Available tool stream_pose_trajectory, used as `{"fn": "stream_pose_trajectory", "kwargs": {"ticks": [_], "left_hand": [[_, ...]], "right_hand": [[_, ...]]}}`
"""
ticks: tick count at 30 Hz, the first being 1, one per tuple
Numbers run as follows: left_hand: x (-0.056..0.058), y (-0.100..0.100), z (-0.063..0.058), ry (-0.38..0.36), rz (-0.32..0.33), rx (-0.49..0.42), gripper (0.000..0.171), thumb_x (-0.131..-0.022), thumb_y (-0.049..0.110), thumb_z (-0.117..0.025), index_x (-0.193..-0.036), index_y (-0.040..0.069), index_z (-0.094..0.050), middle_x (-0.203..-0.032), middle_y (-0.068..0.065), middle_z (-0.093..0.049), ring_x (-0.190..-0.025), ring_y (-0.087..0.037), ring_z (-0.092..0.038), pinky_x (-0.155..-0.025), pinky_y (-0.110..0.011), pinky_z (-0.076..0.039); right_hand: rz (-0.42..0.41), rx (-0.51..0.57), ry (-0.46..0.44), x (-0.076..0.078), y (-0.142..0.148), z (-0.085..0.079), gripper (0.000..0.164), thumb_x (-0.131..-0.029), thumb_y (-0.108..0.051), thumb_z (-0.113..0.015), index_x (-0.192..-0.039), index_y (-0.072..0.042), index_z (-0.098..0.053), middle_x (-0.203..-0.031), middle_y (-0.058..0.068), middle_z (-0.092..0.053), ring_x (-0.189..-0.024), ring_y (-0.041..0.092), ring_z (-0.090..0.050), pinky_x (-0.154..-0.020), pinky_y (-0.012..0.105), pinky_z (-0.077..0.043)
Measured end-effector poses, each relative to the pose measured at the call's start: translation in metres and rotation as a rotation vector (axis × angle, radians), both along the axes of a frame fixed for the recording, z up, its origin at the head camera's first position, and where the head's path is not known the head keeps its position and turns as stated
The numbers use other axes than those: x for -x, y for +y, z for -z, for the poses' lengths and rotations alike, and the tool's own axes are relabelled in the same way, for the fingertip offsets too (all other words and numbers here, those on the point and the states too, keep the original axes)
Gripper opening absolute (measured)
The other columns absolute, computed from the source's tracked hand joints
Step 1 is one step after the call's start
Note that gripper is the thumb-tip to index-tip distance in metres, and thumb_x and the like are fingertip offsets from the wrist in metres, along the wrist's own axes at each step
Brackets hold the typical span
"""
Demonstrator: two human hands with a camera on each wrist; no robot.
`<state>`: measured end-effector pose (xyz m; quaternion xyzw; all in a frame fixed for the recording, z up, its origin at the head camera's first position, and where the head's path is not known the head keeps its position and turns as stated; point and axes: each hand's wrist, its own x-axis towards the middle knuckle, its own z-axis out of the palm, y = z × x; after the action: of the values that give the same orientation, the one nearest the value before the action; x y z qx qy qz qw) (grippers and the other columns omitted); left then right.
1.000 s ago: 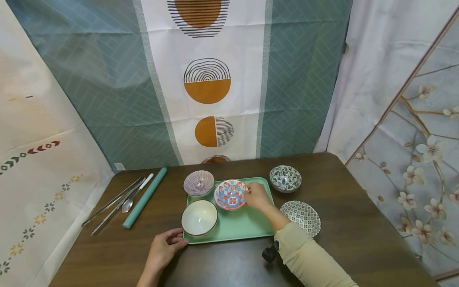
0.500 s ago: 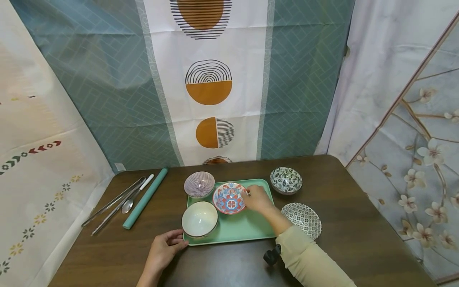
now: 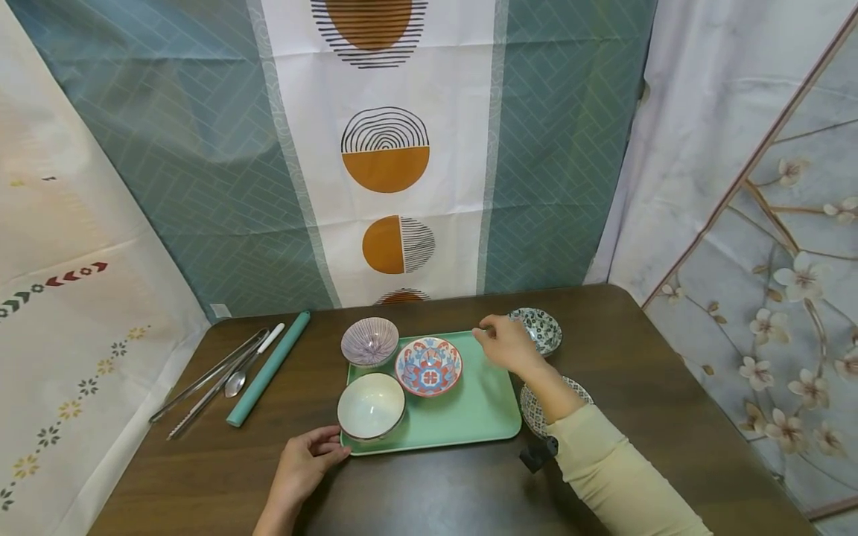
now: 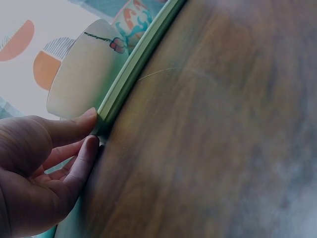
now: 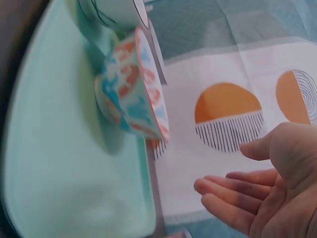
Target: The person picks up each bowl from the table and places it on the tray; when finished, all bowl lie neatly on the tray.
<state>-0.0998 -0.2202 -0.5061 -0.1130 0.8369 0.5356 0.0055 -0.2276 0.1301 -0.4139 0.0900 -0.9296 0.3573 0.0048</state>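
My left hand [image 3: 303,467] pinches the front left corner of a green tray [image 3: 479,417], thumb at the rim in the left wrist view. A cream bowl [image 3: 372,406] sits at that corner. Behind it, a purple-striped bowl [image 3: 369,341] overlaps the tray's back left corner. A red and blue patterned bowl [image 3: 429,366] stands upright on the tray, right of the cream one. My right hand [image 3: 508,344] holds nothing, fingers loosely spread in the right wrist view; from the head it partly covers a green-leaf patterned bowl [image 3: 541,330].
A shallow patterned dish [image 3: 532,411] lies right of the tray, partly hidden by my right forearm. Toward the left are a teal stick-like roll [image 3: 269,368], a spoon [image 3: 234,383] and long metal utensils [image 3: 213,376]. Curtains hang behind the table.
My right hand has let go of the red and blue bowl and moved right toward the leaf-patterned bowl. The red and blue bowl shifted slightly left. My left hand stays at the tray corner.
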Motion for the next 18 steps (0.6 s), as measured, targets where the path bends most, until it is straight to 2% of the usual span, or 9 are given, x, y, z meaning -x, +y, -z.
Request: {"fn": "stream_pose_trajectory", "kwargs": {"ticks": [3, 4, 7, 18], "left_hand": [[0.000, 0.000, 0.000, 0.002, 0.002, -0.005, 0.039, -0.080, 0.000, -0.084, -0.114, -0.010, -0.070, -0.093, -0.013, -0.073, -0.085, -0.021, -0.071, -0.066, -0.024, -0.055], [0.000, 0.000, 0.000, 0.000, -0.002, -0.006, 0.038, -0.080, 0.000, -0.084, -0.114, -0.010, -0.070, -0.093, -0.012, -0.073, -0.085, -0.021, -0.071, -0.066, -0.023, -0.055], [0.000, 0.000, 0.002, -0.002, -0.009, -0.003, 0.038, -0.079, 0.000, -0.084, -0.114, -0.008, -0.071, -0.094, -0.011, -0.073, -0.085, -0.019, -0.070, -0.066, -0.022, -0.054], [0.000, -0.001, 0.003, 0.016, -0.003, 0.000, 0.039, -0.079, 0.000, -0.085, -0.114, -0.009, -0.071, -0.094, -0.012, -0.073, -0.084, -0.018, -0.070, -0.066, -0.022, -0.054]], "right_hand": [[-0.029, 0.010, 0.028, 0.002, 0.014, -0.004, 0.040, -0.105, -0.026, -0.058, -0.132, 0.003, -0.062, -0.117, 0.019, -0.069, -0.108, 0.036, -0.065, -0.094, 0.052, -0.050], [-0.043, 0.011, 0.041, 0.003, 0.019, -0.005, 0.040, -0.105, -0.026, -0.058, -0.132, 0.004, -0.061, -0.117, 0.019, -0.070, -0.108, 0.036, -0.065, -0.088, 0.051, -0.053], [-0.061, 0.019, 0.079, 0.005, 0.034, -0.008, 0.039, -0.104, -0.026, -0.059, -0.130, 0.003, -0.063, -0.115, 0.018, -0.071, -0.106, 0.035, -0.067, -0.089, 0.050, -0.053], [0.011, 0.041, 0.172, 0.011, 0.077, -0.008, 0.036, -0.103, -0.021, -0.060, -0.126, 0.006, -0.065, -0.119, 0.025, -0.068, -0.102, 0.040, -0.068, -0.086, 0.053, -0.055]]}}
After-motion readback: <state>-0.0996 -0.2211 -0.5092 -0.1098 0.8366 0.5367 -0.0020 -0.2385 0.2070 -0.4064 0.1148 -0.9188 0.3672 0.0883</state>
